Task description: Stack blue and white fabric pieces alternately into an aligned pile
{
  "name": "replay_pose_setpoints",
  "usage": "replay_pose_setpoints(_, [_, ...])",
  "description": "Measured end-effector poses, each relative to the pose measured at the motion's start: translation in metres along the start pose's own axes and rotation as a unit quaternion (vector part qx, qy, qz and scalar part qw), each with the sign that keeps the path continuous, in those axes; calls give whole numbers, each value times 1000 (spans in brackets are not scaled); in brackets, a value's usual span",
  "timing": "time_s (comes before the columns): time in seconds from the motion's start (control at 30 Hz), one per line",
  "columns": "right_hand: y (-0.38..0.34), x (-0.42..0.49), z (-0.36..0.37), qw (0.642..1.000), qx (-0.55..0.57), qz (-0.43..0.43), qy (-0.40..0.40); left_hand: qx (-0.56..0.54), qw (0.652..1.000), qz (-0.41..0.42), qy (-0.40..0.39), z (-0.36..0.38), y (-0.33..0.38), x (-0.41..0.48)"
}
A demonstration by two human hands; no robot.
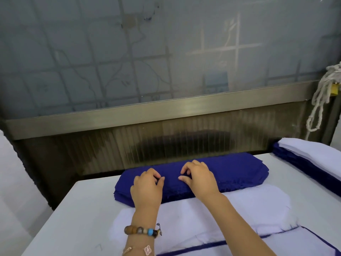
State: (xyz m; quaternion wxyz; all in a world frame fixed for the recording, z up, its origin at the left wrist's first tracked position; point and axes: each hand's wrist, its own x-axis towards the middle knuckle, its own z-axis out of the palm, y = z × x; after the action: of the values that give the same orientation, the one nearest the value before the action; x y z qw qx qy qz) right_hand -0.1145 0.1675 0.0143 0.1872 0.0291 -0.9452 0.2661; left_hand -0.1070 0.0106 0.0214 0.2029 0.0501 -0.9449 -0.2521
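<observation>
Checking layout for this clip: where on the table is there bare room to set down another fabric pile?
Bare table lies left of the blue stack and white stack, and in a strip between them and the right pile. The near middle is crowded.

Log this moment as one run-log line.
left hand: pinching at blue stack top | right hand: same | white stack: nearer, below forearms | alternating pile: near edge
</observation>
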Motion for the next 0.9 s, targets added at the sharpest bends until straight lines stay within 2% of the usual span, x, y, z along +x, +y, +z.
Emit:
replay_pose_setpoints(0.23, [1,0,4,1000,-1,8,12,14,999,1,39,4,-9,2])
replay_pose_setpoints(0.4, [0,0,4,1000,9,18,10,55,994,-82,39,-2,-29,6])
replay_pose_setpoints(0.5, [0,1,4,1000,11,26,5,13,991,-130,27,-9,-42,10])
replay_pose_setpoints(0.6, [0,1,4,1000,11,28,3,-39,989,-142,34,-13,-48,12])
replay_pose_setpoints(0.77, [0,1,3,999,14,29,0,-63,984,-158,54,-19,-52,15])
replay_pose_setpoints(0.9, [0,1,3,1000,13,26,-3,-170,963,-204,42,-21,-58,18])
